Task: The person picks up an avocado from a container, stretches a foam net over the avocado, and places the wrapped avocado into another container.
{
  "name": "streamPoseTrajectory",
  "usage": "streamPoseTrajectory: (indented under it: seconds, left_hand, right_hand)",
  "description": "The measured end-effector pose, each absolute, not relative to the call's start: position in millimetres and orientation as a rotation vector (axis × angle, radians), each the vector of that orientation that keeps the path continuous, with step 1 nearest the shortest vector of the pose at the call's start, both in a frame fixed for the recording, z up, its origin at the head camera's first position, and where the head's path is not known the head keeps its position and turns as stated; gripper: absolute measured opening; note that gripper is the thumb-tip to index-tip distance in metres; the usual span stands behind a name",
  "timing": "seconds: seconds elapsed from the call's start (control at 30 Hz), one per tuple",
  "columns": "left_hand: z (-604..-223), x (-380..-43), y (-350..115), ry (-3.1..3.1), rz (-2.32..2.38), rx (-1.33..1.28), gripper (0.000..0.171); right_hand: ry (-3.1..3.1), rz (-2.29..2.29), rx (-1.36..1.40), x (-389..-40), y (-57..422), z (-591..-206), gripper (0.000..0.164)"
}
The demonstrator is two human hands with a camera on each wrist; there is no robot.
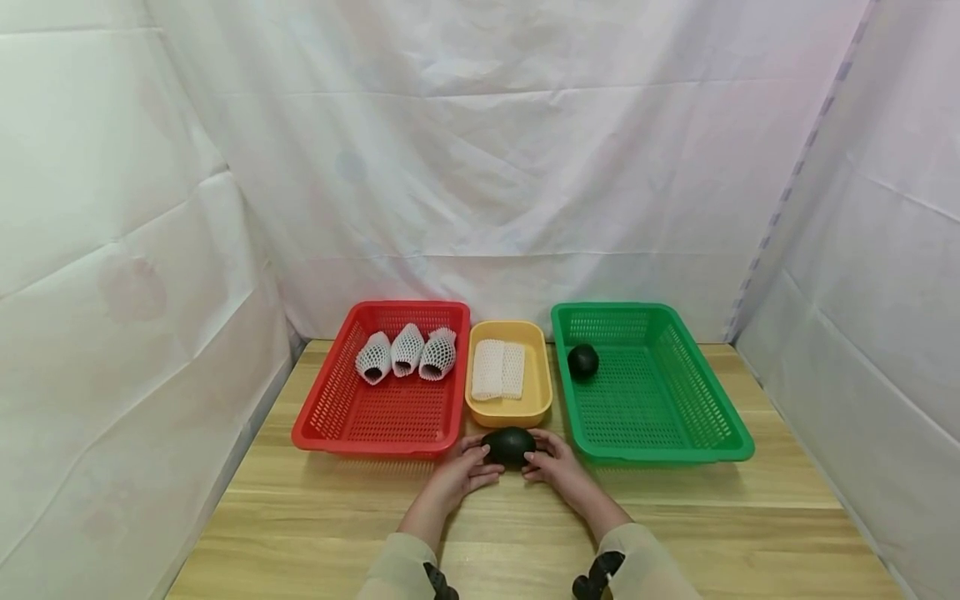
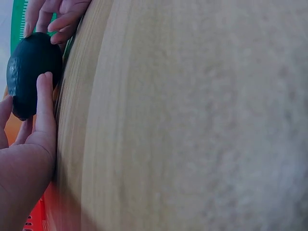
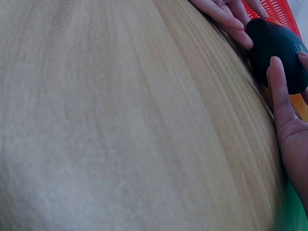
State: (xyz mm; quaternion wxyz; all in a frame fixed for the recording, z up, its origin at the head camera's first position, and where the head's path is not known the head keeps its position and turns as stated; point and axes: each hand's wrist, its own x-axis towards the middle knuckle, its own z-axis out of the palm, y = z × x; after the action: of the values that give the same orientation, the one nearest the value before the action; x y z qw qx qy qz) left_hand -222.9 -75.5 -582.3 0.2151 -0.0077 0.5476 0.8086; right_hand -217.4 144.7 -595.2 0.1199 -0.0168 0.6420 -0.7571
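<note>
A dark avocado (image 1: 509,447) lies sideways between my two hands, just in front of the yellow bin. My left hand (image 1: 459,473) holds its left end between thumb and fingers. At the opposite end, my right hand (image 1: 558,468) grips it the same way. The left wrist view shows the avocado's (image 2: 33,72) stem tip near the left thumb and fingers. In the right wrist view, fingers of both hands touch the avocado (image 3: 276,53). Whether it rests on the table or is slightly raised, I cannot tell.
On the wooden table (image 1: 517,550), a red basket (image 1: 390,429) at left holds three avocados in white foam nets (image 1: 407,348). The yellow bin (image 1: 537,387) contains folded foam nets (image 1: 498,369). Inside the green basket (image 1: 645,417) at right lies another dark avocado (image 1: 582,362). White cloth hangs behind.
</note>
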Motion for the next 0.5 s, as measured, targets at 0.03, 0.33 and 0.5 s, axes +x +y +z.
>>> streamPoseTrajectory:
  seconds: [0.03, 0.33, 0.5]
  left_hand:
    - [-582.0, -222.9, -75.4, 1.519, 2.242, -0.026, 0.055]
    - [-582.0, -221.0, -74.9, 1.519, 2.258, -0.041, 0.057]
    - [-582.8, -219.1, -75.3, 1.511, 2.285, -0.035, 0.053]
  right_hand:
    - [1.876, -2.213, -0.048, -217.1, 144.5, -594.8, 0.054]
    - [1.865, -2.225, -0.032, -215.1, 144.4, -591.2, 0.056]
    - [1.869, -2.223, -0.023, -214.9, 143.4, -591.0, 0.056]
